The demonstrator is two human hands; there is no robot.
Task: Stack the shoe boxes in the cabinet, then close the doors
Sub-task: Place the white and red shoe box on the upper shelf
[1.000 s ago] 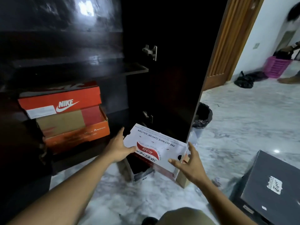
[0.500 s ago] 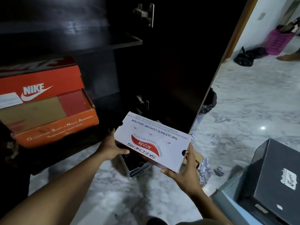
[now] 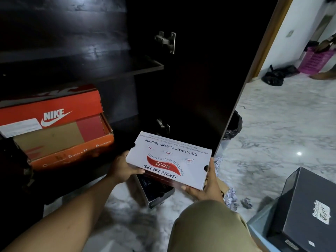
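Item one, white Skechers box (image 3: 169, 160): lid on, print upside down to you; held off the floor in front of the open cabinet (image 3: 109, 68), tilted with its far left corner highest; it is outside the cabinet, right of the stacked orange boxes and directly above an open black box (image 3: 156, 192) lying on the marble floor (image 3: 272, 133).

Your left hand (image 3: 123, 169): clamped on the white box's left end; thumb curled along the near lower edge, other fingers hidden beneath.

Your right hand (image 3: 207, 186): clamped on the right end; fingers together and pressed up the end wall, thumb hooked under the near corner.

Nike box (image 3: 54, 113): orange-red, lid on; inside the cabinet under a dark shelf, resting on a second orange box (image 3: 72, 153); a brown-and-red panel shows between the two.

Cabinet door (image 3: 200, 88): dark, swung open on the right; upper hinge (image 3: 166, 40) high on its inner face, lower hinge (image 3: 163, 125) just behind the white box.

Black lidded box (image 3: 309, 211): at your right, pale label on its lid; sits on something pale blue (image 3: 258, 226), kind unclear.

Crumpled paper (image 3: 231, 197): scattered on the floor beside your right hand.

Your knee (image 3: 209, 224): khaki cloth, foreground, below your right wrist.

Black bin (image 3: 235, 124): beyond the door's edge.

Far room: black bag (image 3: 274, 76) on the floor; pink basket (image 3: 316, 60) near it.
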